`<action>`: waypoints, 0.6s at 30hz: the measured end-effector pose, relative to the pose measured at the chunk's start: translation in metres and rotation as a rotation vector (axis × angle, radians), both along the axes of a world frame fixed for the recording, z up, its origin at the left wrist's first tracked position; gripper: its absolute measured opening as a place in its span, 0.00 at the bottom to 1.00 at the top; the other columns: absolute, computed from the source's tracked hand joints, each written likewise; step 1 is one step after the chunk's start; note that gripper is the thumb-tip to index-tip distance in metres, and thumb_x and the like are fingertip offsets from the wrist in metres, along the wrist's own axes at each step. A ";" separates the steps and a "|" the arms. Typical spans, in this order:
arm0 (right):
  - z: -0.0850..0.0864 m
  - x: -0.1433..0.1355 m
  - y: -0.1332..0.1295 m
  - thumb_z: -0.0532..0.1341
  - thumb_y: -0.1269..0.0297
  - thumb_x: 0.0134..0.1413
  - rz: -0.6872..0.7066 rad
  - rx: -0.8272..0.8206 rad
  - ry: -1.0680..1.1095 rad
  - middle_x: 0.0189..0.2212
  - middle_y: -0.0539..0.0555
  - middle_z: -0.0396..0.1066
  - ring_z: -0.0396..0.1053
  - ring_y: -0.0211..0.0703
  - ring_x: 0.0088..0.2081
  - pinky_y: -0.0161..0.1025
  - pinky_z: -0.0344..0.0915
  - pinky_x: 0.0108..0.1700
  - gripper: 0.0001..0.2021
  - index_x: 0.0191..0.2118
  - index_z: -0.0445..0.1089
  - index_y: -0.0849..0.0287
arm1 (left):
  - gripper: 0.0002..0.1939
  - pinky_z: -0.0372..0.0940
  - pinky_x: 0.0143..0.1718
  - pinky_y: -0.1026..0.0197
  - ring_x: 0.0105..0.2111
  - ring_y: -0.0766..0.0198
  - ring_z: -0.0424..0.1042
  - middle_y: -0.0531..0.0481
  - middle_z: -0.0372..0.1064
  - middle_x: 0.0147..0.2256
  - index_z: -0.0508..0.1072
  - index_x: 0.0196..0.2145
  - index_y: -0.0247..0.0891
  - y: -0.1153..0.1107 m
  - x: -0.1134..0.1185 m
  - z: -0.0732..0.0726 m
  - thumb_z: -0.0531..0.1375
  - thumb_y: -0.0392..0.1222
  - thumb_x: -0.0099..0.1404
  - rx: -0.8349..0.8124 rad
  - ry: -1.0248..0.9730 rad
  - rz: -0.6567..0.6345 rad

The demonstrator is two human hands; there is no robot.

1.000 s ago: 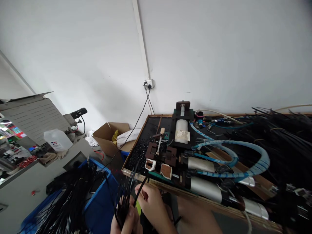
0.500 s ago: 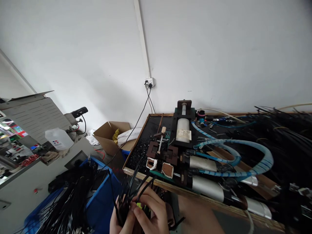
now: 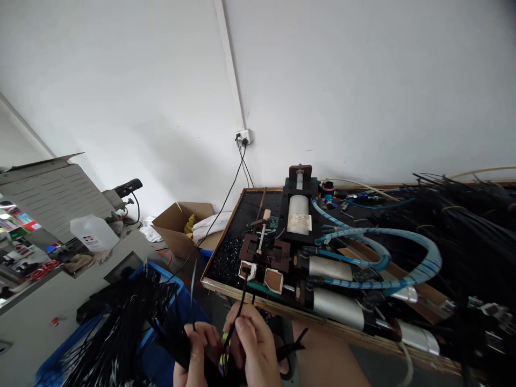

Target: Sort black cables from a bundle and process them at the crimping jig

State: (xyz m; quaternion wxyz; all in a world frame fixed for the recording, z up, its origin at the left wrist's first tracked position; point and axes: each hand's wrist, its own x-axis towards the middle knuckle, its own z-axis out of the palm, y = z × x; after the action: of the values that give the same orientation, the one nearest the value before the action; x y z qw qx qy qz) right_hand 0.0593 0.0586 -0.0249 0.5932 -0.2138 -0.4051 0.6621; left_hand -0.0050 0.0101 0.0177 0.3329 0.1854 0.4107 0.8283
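At the bottom centre, my left hand (image 3: 194,352) is closed around a bunch of black cables (image 3: 173,338), whose ends fan out to the left. Beside it, my right hand (image 3: 255,338) pinches a single black cable (image 3: 242,306) between thumb and fingers. That cable rises toward a small bench fixture (image 3: 266,250) with two brown, white-edged pads (image 3: 274,280) at the table's front edge. Whether its tip touches the nearer pad I cannot tell. The lower parts of both hands run out of the picture.
Silver air cylinders (image 3: 336,309) and blue-wrapped hoses (image 3: 419,236) lie on the wood-edged table (image 3: 217,285), with black clippings at its left. More black cables (image 3: 475,215) are heaped at right. A blue crate (image 3: 193,312) full of cables stands left, before a cardboard box (image 3: 177,226).
My hands have moved apart. The bunch has shifted left with my left hand, and my right hand now holds one cable separated from it, raised toward the fixture. The view has shifted slightly.
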 end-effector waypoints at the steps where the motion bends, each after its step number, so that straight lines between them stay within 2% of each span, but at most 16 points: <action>1: -0.001 -0.001 0.003 0.64 0.35 0.70 0.030 -0.064 0.049 0.22 0.45 0.66 0.46 0.29 0.14 0.31 0.41 0.17 0.25 0.39 0.75 0.55 | 0.27 0.70 0.31 0.64 0.24 0.66 0.68 0.57 0.66 0.23 0.71 0.25 0.40 0.002 -0.003 0.000 0.79 0.59 0.60 0.015 0.016 0.007; 3: -0.002 -0.004 0.010 0.65 0.33 0.67 0.065 -0.146 0.128 0.20 0.42 0.66 0.40 0.27 0.12 0.30 0.35 0.15 0.25 0.41 0.72 0.54 | 0.28 0.68 0.30 0.65 0.19 0.70 0.62 0.59 0.62 0.18 0.70 0.24 0.40 0.005 -0.007 0.002 0.77 0.60 0.63 0.013 0.053 -0.012; 5: -0.002 -0.005 0.017 0.67 0.32 0.65 0.073 -0.191 0.185 0.20 0.42 0.67 0.41 0.27 0.11 0.29 0.36 0.15 0.26 0.41 0.70 0.53 | 0.30 0.61 0.24 0.67 0.15 0.74 0.54 0.62 0.57 0.16 0.67 0.24 0.39 0.007 -0.008 0.005 0.76 0.62 0.64 -0.028 0.040 -0.035; 7: -0.003 -0.006 0.022 0.68 0.31 0.62 0.052 -0.236 0.225 0.20 0.41 0.66 0.40 0.28 0.12 0.31 0.37 0.15 0.26 0.41 0.68 0.51 | 0.32 0.55 0.21 0.69 0.15 0.76 0.50 0.64 0.55 0.17 0.64 0.25 0.39 0.008 -0.004 0.009 0.78 0.64 0.61 -0.093 -0.011 -0.035; 12: -0.008 -0.011 0.025 0.69 0.28 0.58 -0.058 -0.326 0.246 0.19 0.40 0.60 0.45 0.35 0.14 0.35 0.42 0.16 0.28 0.43 0.69 0.48 | 0.32 0.50 0.18 0.70 0.15 0.76 0.49 0.64 0.53 0.16 0.66 0.26 0.40 0.008 0.009 0.017 0.80 0.62 0.57 -0.099 -0.045 -0.090; 18: -0.009 -0.004 0.028 0.73 0.32 0.56 0.041 -0.283 0.243 0.18 0.42 0.57 0.49 0.36 0.16 0.36 0.46 0.18 0.27 0.33 0.69 0.51 | 0.31 0.51 0.18 0.72 0.14 0.77 0.50 0.65 0.52 0.16 0.68 0.27 0.39 0.008 0.011 0.019 0.81 0.61 0.56 -0.115 -0.056 -0.095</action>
State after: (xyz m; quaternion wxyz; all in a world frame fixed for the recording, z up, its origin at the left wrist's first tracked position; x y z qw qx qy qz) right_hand 0.0550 0.0864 -0.0338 0.5881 -0.2056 -0.2374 0.7453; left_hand 0.0056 0.0184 0.0363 0.3931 0.1620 0.4391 0.7914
